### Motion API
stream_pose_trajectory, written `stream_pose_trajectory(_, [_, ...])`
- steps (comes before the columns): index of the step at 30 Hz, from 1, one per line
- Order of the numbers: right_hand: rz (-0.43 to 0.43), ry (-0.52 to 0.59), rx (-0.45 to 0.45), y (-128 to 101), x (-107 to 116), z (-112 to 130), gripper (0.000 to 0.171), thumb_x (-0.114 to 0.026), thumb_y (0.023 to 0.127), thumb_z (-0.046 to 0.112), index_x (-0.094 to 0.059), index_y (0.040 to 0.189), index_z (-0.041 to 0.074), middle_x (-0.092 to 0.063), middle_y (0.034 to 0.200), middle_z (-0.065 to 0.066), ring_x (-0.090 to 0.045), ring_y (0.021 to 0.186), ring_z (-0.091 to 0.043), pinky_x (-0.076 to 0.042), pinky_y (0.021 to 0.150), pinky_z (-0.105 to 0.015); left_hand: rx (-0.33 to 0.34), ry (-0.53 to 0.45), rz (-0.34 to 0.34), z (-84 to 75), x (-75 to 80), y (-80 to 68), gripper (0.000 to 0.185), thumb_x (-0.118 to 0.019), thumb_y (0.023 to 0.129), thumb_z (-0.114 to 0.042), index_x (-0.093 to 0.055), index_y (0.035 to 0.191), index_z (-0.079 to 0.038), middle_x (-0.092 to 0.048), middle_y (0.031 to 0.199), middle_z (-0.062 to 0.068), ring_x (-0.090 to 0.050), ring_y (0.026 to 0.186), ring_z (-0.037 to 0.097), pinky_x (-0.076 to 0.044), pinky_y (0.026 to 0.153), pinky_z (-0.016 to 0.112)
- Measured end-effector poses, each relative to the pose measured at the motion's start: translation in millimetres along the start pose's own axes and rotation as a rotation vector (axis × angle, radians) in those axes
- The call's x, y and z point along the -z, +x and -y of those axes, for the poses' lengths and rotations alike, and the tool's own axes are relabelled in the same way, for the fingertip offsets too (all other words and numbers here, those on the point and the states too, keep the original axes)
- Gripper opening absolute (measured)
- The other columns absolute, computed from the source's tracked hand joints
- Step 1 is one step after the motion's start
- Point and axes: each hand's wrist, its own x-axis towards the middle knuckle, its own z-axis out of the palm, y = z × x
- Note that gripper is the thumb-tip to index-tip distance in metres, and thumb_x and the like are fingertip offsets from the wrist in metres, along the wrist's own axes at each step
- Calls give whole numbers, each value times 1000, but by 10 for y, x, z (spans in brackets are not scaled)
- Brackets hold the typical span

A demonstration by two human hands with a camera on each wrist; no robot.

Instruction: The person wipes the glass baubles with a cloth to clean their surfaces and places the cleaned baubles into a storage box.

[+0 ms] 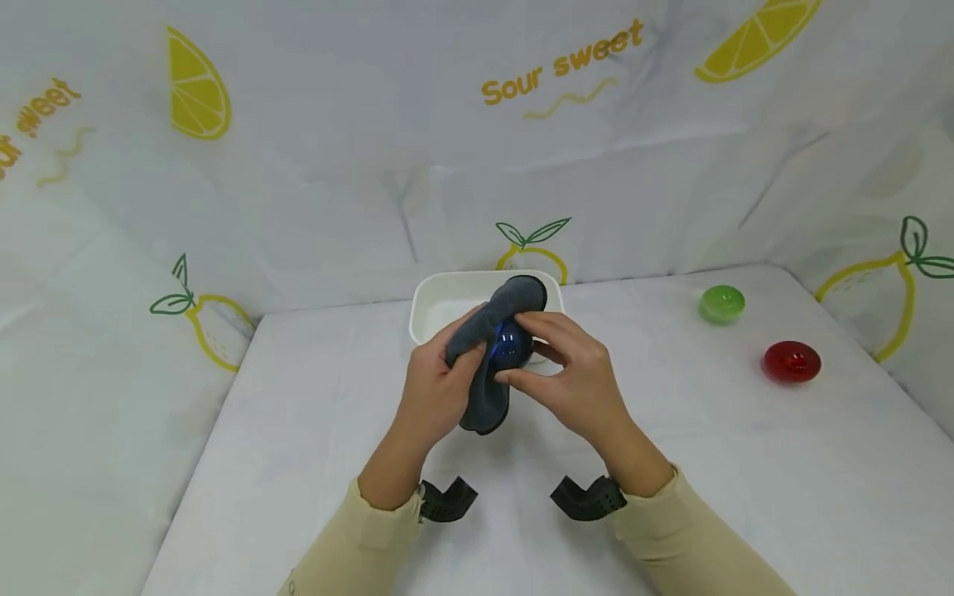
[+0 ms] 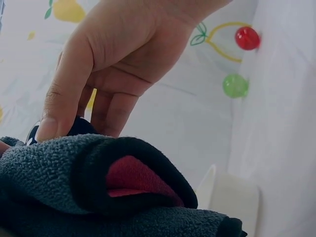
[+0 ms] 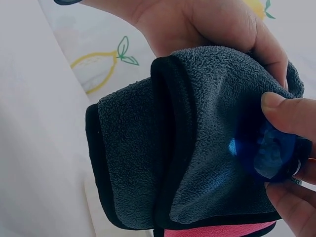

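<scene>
White tub stood at back, partly hidden by grey cloth; contents unclear. L hand gripped cloth, R hand pinched shiny blue pc.

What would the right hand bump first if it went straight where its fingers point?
Probably the gray cloth in the left hand. It lies just beyond the round blue thing the right hand pinches; any gap is hard to judge.

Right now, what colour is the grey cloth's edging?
The edging of the cloth is black, clearest in the right wrist view.
</scene>
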Motion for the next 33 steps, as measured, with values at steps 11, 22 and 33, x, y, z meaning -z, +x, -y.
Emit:
stream_pose_trajectory(11, [17, 2, -17, -29, -48, -14, 66, -90, 66, 5, -64, 126, 0, -64, 123, -11, -63, 114, -23, -53, 90, -22, 25, -20, -5, 9, 27, -44, 38, -53, 101, -12, -57, 138, -18, -62, 134, 1, -62, 120, 16, -54, 94, 34])
stream_pose_trajectory(22, [10, -335, 455, 17, -119, -77, 60, -90, 64, 1, -67, 120, -4, -64, 125, -15, -62, 117, -28, -45, 104, -23, 78, -44, -31, 28, 92, -14, 35, -54, 98, -10, -63, 131, -15, -67, 123, 5, -66, 108, 17, -57, 89, 35])
stream_pose_trajectory(33, [-65, -317, 449, -2, -118, -115, 64, -90, 61, -3, -66, 120, -4, -64, 126, -16, -63, 116, -30, -45, 104, -24, 119, -51, 5, 0, 91, 26, 35, -54, 98, -13, -62, 132, -16, -66, 125, 4, -65, 112, 18, -56, 90, 38])
